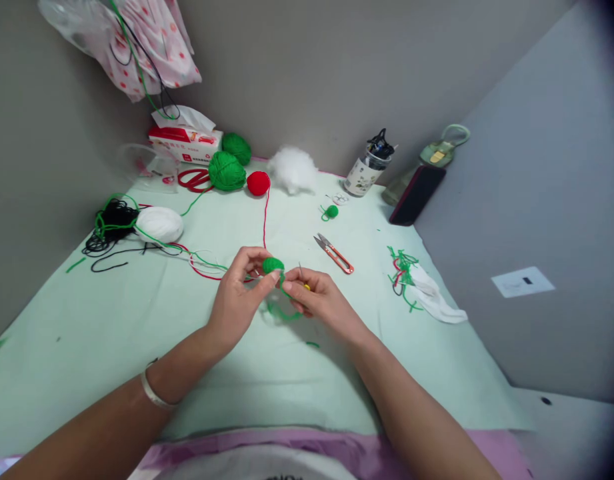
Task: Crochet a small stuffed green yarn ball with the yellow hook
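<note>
My left hand (239, 297) pinches a small rounded green crocheted piece (273, 265) between thumb and fingers, above the middle of the table. Close beside it, my right hand (317, 297) is closed on a crochet hook (301, 269); its thin metal shaft and a bit of yellow (307, 287) show between the fingers. Green yarn (287, 316) hangs in a blurred loop beneath both hands. The hook's tip and the stitches at the fingertips are too small to make out. Orange-handled thread snips (335, 254) lie open-bladed just beyond my right hand.
Green yarn balls (227, 171), a red ball (258, 183), white stuffing (293, 170), red-handled scissors (194, 179) and a tissue box (187, 145) line the back. White yarn (159, 225) and black yarn (117, 219) lie left. A phone (417, 195) leans right, near yarn scraps (401, 267).
</note>
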